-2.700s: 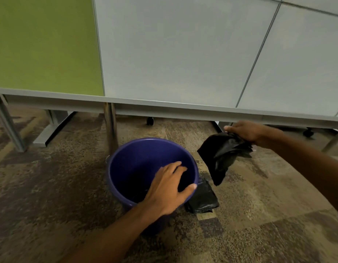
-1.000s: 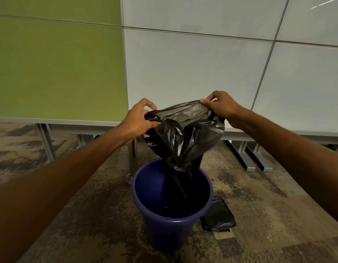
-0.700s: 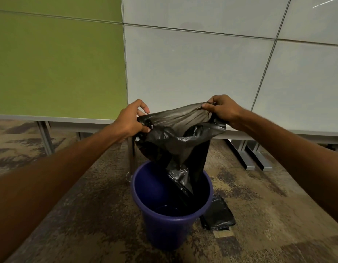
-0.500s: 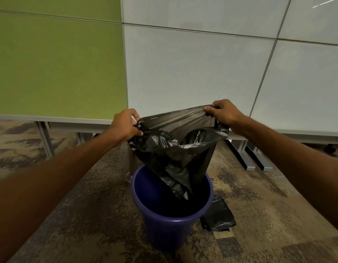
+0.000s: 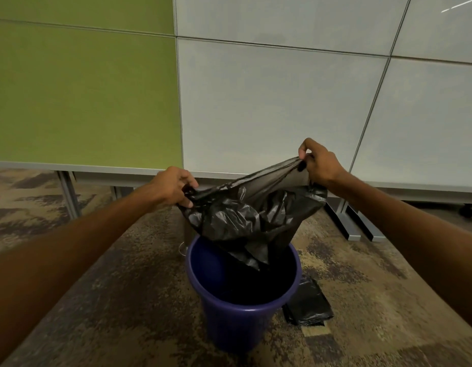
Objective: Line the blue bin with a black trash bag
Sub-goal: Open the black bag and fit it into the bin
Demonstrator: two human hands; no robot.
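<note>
**Bag held open above the bin, not yet seated**

On the left, the left hand (image 5: 174,187) is closed in a pinch on one edge of the black trash bag (image 5: 253,218), gripping it low, a little above the rim of the blue bin (image 5: 237,324). The bag stretches across between both hands, its mouth pulled apart so that the crumpled body sags downward; the lowest folds dip inside the bin's opening, which stands directly beneath on the patterned carpet (image 5: 118,300). Holding the two edges apart this way seems meant to spread the mouth wide enough to go over the rim. To the right, the right hand (image 5: 318,165) is also closed on the opposite edge, fingers curled tight, held higher than the left, so the mouth tilts. The rim is still bare, so the lining is likely about halfway. Just beside the bin's right base lies a folded black bag (image 5: 307,304), probably a spare.
</note>
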